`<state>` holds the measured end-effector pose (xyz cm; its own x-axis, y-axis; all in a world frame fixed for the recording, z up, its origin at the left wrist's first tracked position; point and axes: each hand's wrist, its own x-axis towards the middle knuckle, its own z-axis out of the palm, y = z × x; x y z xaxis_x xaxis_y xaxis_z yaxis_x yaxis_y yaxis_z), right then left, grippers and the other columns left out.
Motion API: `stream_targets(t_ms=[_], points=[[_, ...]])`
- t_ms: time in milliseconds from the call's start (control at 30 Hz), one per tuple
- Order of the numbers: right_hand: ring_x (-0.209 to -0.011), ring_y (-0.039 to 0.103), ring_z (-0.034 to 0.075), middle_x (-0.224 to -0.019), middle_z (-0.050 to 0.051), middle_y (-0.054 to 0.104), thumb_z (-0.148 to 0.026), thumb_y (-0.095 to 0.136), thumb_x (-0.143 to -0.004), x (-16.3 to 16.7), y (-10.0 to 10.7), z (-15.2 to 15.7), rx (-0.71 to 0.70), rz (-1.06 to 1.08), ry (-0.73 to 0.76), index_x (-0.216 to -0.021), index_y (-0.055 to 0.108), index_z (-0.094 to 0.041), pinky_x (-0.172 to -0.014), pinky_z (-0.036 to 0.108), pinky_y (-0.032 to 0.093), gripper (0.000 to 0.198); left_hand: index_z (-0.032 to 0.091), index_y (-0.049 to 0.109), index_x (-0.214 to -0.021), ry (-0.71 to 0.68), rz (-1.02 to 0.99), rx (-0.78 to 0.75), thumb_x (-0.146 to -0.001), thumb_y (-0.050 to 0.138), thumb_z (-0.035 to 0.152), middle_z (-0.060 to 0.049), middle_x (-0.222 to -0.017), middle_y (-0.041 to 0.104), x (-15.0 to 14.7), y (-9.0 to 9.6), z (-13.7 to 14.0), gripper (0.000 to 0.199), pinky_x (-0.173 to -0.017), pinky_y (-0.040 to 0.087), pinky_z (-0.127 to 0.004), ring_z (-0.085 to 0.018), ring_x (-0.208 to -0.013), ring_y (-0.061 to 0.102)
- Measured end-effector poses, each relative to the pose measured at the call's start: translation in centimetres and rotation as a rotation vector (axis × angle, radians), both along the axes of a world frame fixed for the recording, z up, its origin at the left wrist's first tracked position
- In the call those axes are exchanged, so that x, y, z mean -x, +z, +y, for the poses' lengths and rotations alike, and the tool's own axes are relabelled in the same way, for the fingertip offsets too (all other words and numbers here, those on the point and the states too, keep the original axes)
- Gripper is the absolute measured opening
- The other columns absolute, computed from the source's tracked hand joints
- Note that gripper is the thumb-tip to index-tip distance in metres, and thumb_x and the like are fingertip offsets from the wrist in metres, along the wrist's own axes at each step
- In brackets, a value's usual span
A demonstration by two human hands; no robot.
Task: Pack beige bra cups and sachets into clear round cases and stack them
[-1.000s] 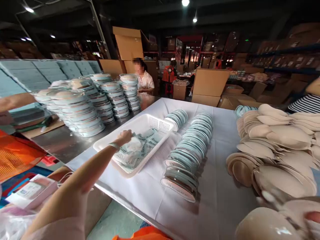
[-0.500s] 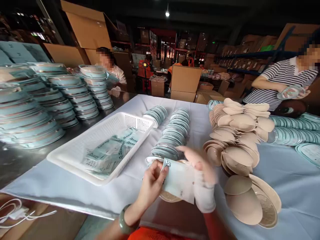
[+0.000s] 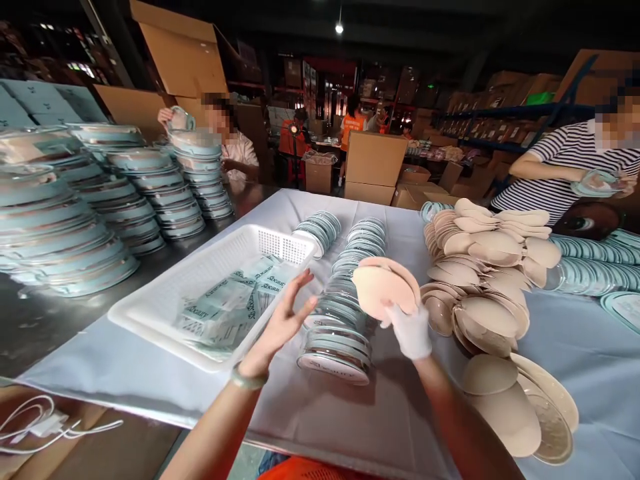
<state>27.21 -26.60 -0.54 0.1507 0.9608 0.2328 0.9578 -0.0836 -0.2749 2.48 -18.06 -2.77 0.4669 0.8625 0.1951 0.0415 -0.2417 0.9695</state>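
Observation:
My right hand [image 3: 407,325], in a white glove, is closed on a pair of beige bra cups [image 3: 383,287], raised over the near part of the middle row. My left hand [image 3: 287,317] is bare, with a bracelet at the wrist. Its fingers are spread and hold nothing, between the basket and that row. The row of round, pale blue and clear packs [image 3: 337,343] runs away from me, with lettering on the nearest one. More beige bra cups [image 3: 485,313] lie heaped to the right of my right hand.
A white plastic basket [image 3: 175,357] holds printed pale blue packets [image 3: 225,303]. Tall stacks of round packs [image 3: 65,227] stand at left. More pale blue packs [image 3: 590,270] lie far right. One person [image 3: 570,167] stands at right, another [image 3: 240,153] at back left; both handle packs.
The printed packet my left hand held is no longer in either hand. My left hand has opened and moved left. The right hand now holds the beige bra cups, lifted above the row.

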Motion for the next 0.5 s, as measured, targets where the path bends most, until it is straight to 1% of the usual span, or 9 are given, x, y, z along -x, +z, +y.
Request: stream_targets(t_ms=[33,67,133,233,300,333,400,467,500], points=[[-0.098,0.074,0.028,-0.114,0.019,0.075,-0.033,0.050,-0.101,-0.2,0.2,1.2,0.040,0.000,-0.022,-0.133,0.066,-0.008,-0.080,0.032,0.062,0.044,0.021,0.041,-0.158,0.060,0.084,-0.010,-0.094,0.051,0.060,-0.014,-0.164,0.044,-0.6,-0.9,1.1,0.075,-0.127,0.034,-0.051,-0.029,-0.155,0.038],[-0.097,0.074,0.027,-0.111,0.017,0.076,-0.033,0.052,-0.101,-0.3,0.5,2.2,0.102,-0.020,-0.012,-0.131,0.068,-0.010,-0.080,0.030,0.061,0.041,0.019,0.048,-0.153,0.075,0.160,-0.013,-0.096,0.046,0.059,-0.015,-0.163,0.045,-1.3,-1.9,1.8,0.070,-0.128,0.032,-0.050,-0.029,-0.155,0.038],[-0.097,0.074,0.026,-0.107,0.012,0.077,-0.035,0.056,-0.100,-0.4,1.3,2.8,0.250,-0.124,0.092,-0.128,0.070,-0.017,-0.083,0.030,0.058,0.036,0.019,0.056,-0.145,0.037,0.255,-0.009,-0.098,0.039,0.056,-0.015,-0.158,0.052,-2.6,-4.2,2.1,0.062,-0.128,0.031,-0.051,-0.029,-0.151,0.044],[-0.095,0.075,0.028,-0.101,0.012,0.077,-0.030,0.057,-0.100,-0.1,2.3,1.9,0.449,-0.392,0.295,-0.120,0.073,-0.020,-0.083,0.034,0.056,0.028,0.021,0.060,-0.141,0.029,0.282,-0.074,-0.100,0.035,0.048,-0.015,-0.150,0.059,-4.0,-6.7,0.1,0.055,-0.125,0.032,-0.057,-0.031,-0.144,0.050],[-0.092,0.076,0.031,-0.095,0.015,0.077,-0.021,0.057,-0.097,0.2,2.3,1.0,0.590,-0.552,0.350,-0.109,0.075,-0.017,-0.080,0.038,0.056,0.022,0.020,0.056,-0.146,0.044,0.283,-0.115,-0.103,0.032,0.047,-0.017,-0.149,0.057,-4.6,-7.5,-2.1,0.056,-0.122,0.034,-0.061,-0.033,-0.142,0.049],[-0.091,0.076,0.033,-0.093,0.016,0.076,-0.019,0.055,-0.098,0.4,2.0,0.7,0.632,-0.587,0.353,-0.107,0.074,-0.016,-0.079,0.040,0.057,0.021,0.019,0.054,-0.148,0.061,0.279,-0.129,-0.105,0.031,0.047,-0.019,-0.150,0.055,-4.9,-7.7,-3.2,0.057,-0.121,0.035,-0.062,-0.034,-0.142,0.047],[-0.094,0.076,0.033,-0.098,0.014,0.077,-0.025,0.050,-0.104,0.5,1.0,0.2,0.621,-0.531,0.330,-0.112,0.072,-0.016,-0.078,0.041,0.058,0.025,0.017,0.047,-0.153,0.093,0.249,-0.136,-0.107,0.029,0.046,-0.022,-0.150,0.052,-5.1,-8.1,-4.7,0.058,-0.120,0.035,-0.065,-0.035,-0.144,0.043],[-0.100,0.075,0.031,-0.108,0.012,0.076,-0.038,0.043,-0.109,0.4,0.0,-0.4,0.547,-0.406,0.325,-0.125,0.066,-0.017,-0.079,0.037,0.058,0.035,0.018,0.043,-0.155,0.093,0.206,-0.125,-0.108,0.029,0.045,-0.023,-0.150,0.049,-5.1,-8.5,-5.4,0.057,-0.120,0.035,-0.065,-0.035,-0.145,0.042],[-0.100,0.075,0.030,-0.112,0.012,0.076,-0.038,0.043,-0.110,0.4,-0.2,-0.7,0.526,-0.373,0.334,-0.131,0.063,-0.017,-0.078,0.034,0.058,0.036,0.019,0.042,-0.155,0.077,0.191,-0.115,-0.108,0.030,0.045,-0.022,-0.150,0.049,-5.0,-8.8,-5.4,0.055,-0.120,0.036,-0.063,-0.034,-0.145,0.042]])
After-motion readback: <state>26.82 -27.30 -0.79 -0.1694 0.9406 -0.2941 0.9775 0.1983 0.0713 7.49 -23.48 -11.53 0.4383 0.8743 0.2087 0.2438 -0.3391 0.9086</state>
